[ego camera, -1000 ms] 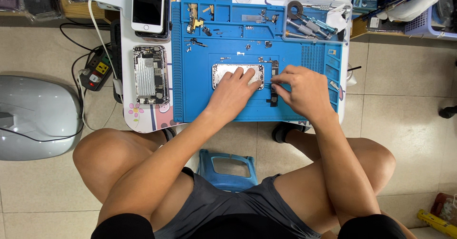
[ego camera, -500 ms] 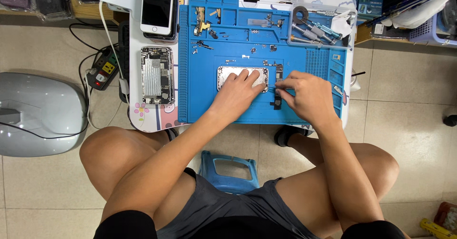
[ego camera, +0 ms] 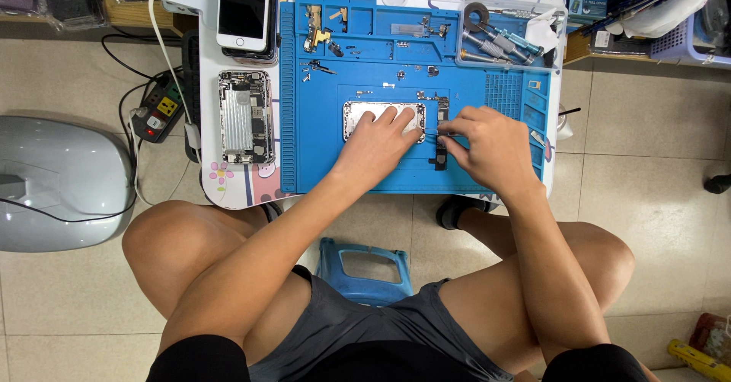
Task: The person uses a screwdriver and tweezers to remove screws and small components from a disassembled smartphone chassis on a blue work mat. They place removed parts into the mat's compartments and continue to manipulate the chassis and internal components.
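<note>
One phone housing [ego camera: 365,116] under left hand [ego camera: 378,142]

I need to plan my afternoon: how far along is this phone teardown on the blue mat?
Done: an opened phone lies bared beside the blue mat, and small screws and brackets are laid out along its top. In hand: the left hand presses down a silver phone plate, while the right hand works with a thin tool at a dark strip part. Left: everything remains apart.
</note>
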